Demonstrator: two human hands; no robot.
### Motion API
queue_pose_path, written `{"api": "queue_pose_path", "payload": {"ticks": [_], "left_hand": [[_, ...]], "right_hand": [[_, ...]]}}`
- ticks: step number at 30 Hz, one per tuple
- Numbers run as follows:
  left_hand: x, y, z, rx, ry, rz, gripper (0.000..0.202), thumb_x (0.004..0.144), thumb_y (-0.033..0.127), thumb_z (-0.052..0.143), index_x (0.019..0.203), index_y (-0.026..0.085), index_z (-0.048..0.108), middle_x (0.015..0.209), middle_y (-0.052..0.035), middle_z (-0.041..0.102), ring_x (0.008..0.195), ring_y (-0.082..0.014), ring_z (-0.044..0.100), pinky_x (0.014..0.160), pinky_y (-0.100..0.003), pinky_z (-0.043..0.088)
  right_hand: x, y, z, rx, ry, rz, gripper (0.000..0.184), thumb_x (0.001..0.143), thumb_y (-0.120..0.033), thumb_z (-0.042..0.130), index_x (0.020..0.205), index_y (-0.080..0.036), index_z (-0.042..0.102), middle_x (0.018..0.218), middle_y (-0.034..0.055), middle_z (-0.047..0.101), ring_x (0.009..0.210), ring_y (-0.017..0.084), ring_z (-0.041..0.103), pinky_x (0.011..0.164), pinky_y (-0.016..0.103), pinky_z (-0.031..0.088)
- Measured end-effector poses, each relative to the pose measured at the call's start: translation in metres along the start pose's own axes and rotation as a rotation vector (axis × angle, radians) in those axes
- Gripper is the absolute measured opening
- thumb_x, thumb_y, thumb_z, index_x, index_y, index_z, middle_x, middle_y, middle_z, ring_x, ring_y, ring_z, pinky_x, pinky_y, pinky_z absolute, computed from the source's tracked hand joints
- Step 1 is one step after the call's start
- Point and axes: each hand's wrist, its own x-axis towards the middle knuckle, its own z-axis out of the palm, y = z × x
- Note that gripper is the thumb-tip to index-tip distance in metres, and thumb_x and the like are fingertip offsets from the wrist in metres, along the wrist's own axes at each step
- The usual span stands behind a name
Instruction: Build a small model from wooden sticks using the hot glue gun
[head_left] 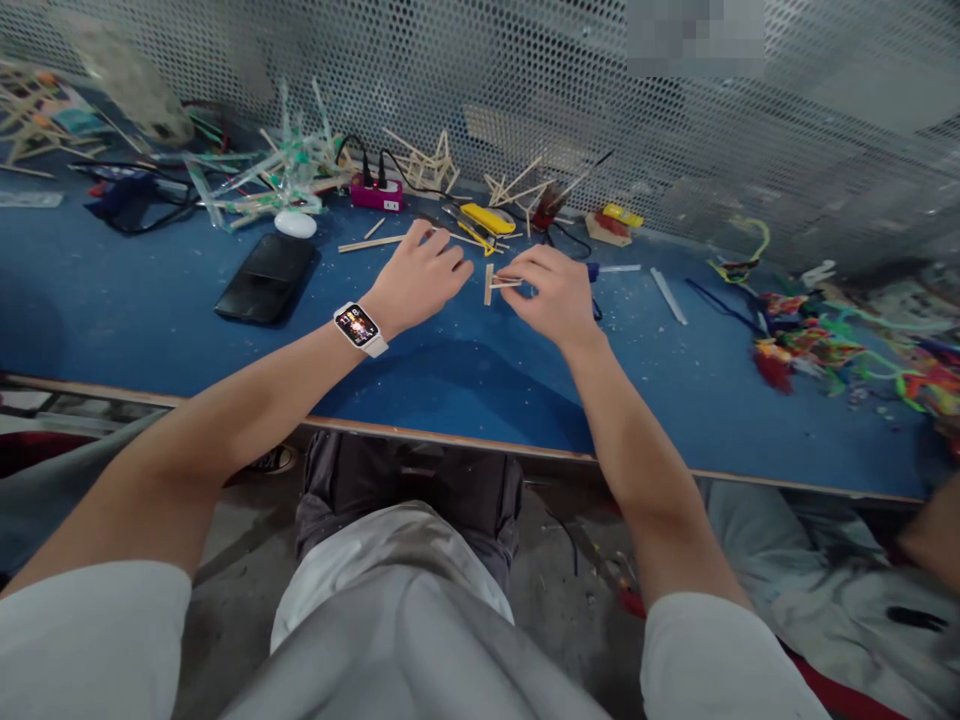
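My right hand (551, 290) pinches a small frame of thin wooden sticks (496, 283) just above the blue table (450, 370). My left hand (420, 275), with a white smartwatch (358, 327) on its wrist, rests knuckles-up to the left of the sticks, fingers curled down onto the table; what lies under them is hidden. A loose long wooden stick (371, 243) lies just beyond the left hand.
A black phone (266, 277) lies left. At the back stand a pink power strip (375, 192), a yellow cutter (486, 218), stick structures (431, 165) and a mesh wall. Colourful pipe cleaners (825, 340) pile at right. A white tube (667, 295) lies near.
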Motion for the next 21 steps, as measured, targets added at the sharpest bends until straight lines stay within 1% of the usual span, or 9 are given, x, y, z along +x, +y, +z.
{"api": "queue_pose_path", "payload": {"ticks": [3, 7, 9, 11, 14, 21], "left_hand": [[0.0, 0.002, 0.001, 0.015, 0.0, -0.007, 0.038, 0.12, 0.016, 0.042, 0.121, 0.019, 0.08, 0.11, -0.0146, 0.083, 0.137, -0.0381, 0.074, 0.126, -0.07, 0.051], [0.002, 0.008, -0.003, -0.005, 0.024, -0.04, 0.035, 0.121, 0.025, 0.046, 0.141, 0.02, 0.074, 0.131, -0.0177, 0.082, 0.146, -0.0403, 0.069, 0.129, -0.07, 0.049], [0.002, 0.012, -0.006, -0.024, 0.02, -0.051, 0.035, 0.121, 0.027, 0.05, 0.147, 0.021, 0.072, 0.139, -0.0187, 0.08, 0.148, -0.0413, 0.068, 0.13, -0.07, 0.048], [0.002, 0.013, -0.007, -0.049, -0.003, -0.041, 0.034, 0.119, 0.027, 0.053, 0.147, 0.021, 0.072, 0.141, -0.0191, 0.079, 0.147, -0.042, 0.068, 0.13, -0.07, 0.048], [0.002, 0.013, -0.008, -0.088, -0.037, 0.004, 0.031, 0.117, 0.027, 0.058, 0.143, 0.022, 0.074, 0.137, -0.0186, 0.08, 0.145, -0.0418, 0.069, 0.129, -0.069, 0.049], [0.004, 0.013, -0.008, -0.057, -0.049, 0.039, 0.022, 0.117, 0.023, 0.058, 0.129, 0.023, 0.076, 0.128, -0.0163, 0.08, 0.134, -0.0368, 0.071, 0.119, -0.06, 0.057]], "right_hand": [[0.0, -0.002, 0.0, 0.01, -0.003, 0.006, 0.015, 0.11, -0.03, 0.072, 0.105, -0.027, 0.087, 0.111, 0.0091, 0.087, 0.107, 0.031, 0.081, 0.097, 0.048, 0.065], [0.001, -0.004, 0.002, 0.054, 0.008, -0.005, 0.016, 0.109, -0.025, 0.071, 0.107, -0.026, 0.087, 0.111, 0.0082, 0.088, 0.107, 0.029, 0.082, 0.098, 0.046, 0.065], [0.001, -0.004, 0.004, 0.079, 0.008, -0.027, 0.018, 0.109, -0.024, 0.07, 0.108, -0.026, 0.088, 0.111, 0.0077, 0.088, 0.106, 0.028, 0.083, 0.097, 0.045, 0.066], [0.001, -0.003, 0.005, 0.098, -0.004, -0.043, 0.02, 0.11, -0.024, 0.069, 0.107, -0.027, 0.088, 0.111, 0.0076, 0.088, 0.106, 0.027, 0.084, 0.097, 0.045, 0.067], [0.001, -0.002, 0.007, 0.119, -0.027, -0.053, 0.02, 0.111, -0.025, 0.069, 0.107, -0.028, 0.088, 0.112, 0.0072, 0.089, 0.107, 0.027, 0.084, 0.099, 0.046, 0.067], [0.0, -0.001, 0.01, 0.168, -0.077, -0.116, 0.023, 0.113, -0.026, 0.068, 0.101, -0.03, 0.087, 0.109, 0.0056, 0.087, 0.106, 0.026, 0.082, 0.096, 0.044, 0.066]]}}
